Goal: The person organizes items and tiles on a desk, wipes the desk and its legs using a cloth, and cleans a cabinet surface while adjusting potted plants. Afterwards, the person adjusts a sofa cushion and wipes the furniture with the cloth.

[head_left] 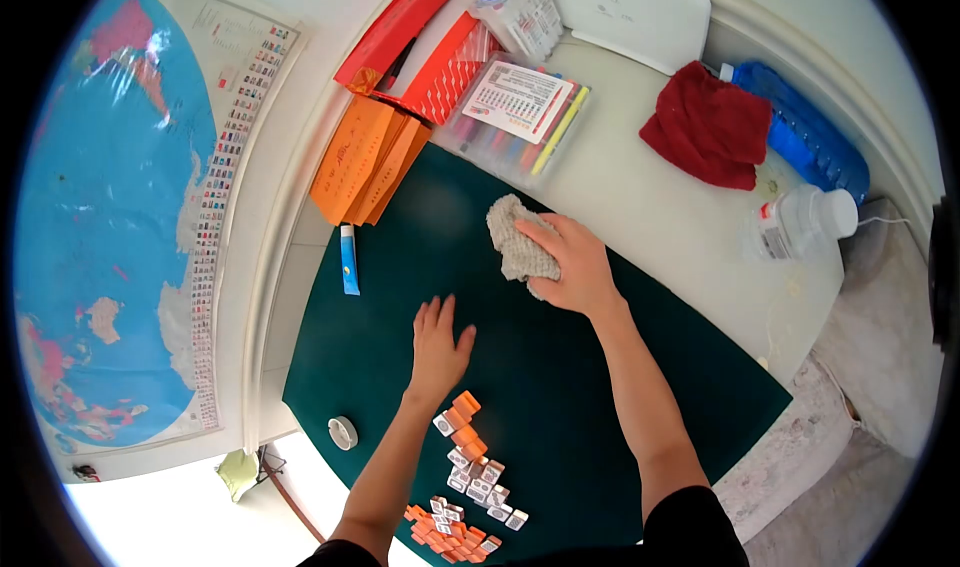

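Apparently midway, the work has the right hand [578, 267] clamped on a bunched cloth [522, 242] over the green surface [550, 407], apart from the open left hand [437, 355], with loose tiles [480, 479] unstacked and what remains unclear

No lettering was legible; the print on the white label [518, 98], left of the red cloth [708, 127], was too small.

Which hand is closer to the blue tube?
Left. Your left hand is just right of the tube, a bit nearer you; your right hand, holding the cloth, is farther right.
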`<state>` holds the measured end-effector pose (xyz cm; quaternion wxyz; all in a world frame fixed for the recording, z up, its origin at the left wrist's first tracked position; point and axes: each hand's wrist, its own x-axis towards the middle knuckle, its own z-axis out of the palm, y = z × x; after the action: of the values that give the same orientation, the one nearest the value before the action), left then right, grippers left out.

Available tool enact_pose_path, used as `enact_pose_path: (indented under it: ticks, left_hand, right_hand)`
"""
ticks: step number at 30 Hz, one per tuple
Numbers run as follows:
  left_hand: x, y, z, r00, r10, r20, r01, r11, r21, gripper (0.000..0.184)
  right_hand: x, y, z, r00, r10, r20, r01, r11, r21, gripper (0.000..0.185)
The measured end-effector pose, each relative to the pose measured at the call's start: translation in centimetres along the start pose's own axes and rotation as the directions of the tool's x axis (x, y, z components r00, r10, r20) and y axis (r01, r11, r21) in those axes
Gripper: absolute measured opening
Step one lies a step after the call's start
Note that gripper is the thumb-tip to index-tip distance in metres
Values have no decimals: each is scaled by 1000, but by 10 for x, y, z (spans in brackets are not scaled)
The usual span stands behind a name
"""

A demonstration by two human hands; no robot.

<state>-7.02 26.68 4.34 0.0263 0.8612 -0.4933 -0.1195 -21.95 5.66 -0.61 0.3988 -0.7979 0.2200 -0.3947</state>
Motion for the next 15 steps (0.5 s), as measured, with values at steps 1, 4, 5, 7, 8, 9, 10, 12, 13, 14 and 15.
enact_pose_path:
  ticks: [1, 4, 5, 7, 8, 9, 10, 12, 13, 14, 15]
  left_hand:
    - [-17, -3, 2, 996, -26, 80, 19, 996, 92, 58]
    - [-49, 10, 1, 983, 32, 182, -80, 962, 262, 72]
    - [-51, 8, 3, 982, 44, 186, -97, 954, 284, 74]
    - [-50, 7, 10, 979, 67, 194, -126, 942, 311, 80]
    - [-49, 8, 7, 972, 57, 227, -128, 940, 316, 84]
    - [-51, 8, 5, 973, 46, 224, -117, 943, 312, 84]
    - [-52, 7, 6, 974, 39, 223, -107, 947, 303, 85]
    - [-53, 4, 13, 974, 1, 228, -78, 942, 325, 88]
    - [-55, 5, 19, 979, -2, 204, -66, 943, 325, 88]
    - [-55, 4, 21, 985, -2, 173, -56, 943, 329, 88]
    - [-56, 3, 24, 990, -4, 142, -44, 941, 335, 89]
  right_hand:
    - [-1, -2, 1, 1000, 6, 5, -6, 1000, 8, 63]
    - [-1, -1, 1, 1000, 17, -2, -17, 999, 37, 63]
    - [-1, -2, 2, 1000, 13, -8, -13, 999, 44, 63]
    - [-2, -5, -2, 1000, 1, -9, -2, 1000, -2, 63]
    - [-2, -6, 0, 1000, -11, -9, 11, 999, -32, 63]
    - [-4, -8, 3, 1000, -20, -2, 20, 998, -58, 63]
    - [-5, -11, 5, 1000, -20, 0, 20, 995, -102, 62]
    - [-3, -9, 24, 1000, 6, 17, -2, 973, -229, 62]
    - [3, -18, 24, 1000, 14, 24, -6, 951, -308, 62]
    - [9, -30, 29, 989, 30, 142, 41, 881, -472, 62]
    - [15, -39, 40, 963, 138, 230, 10, 838, -546, 66]
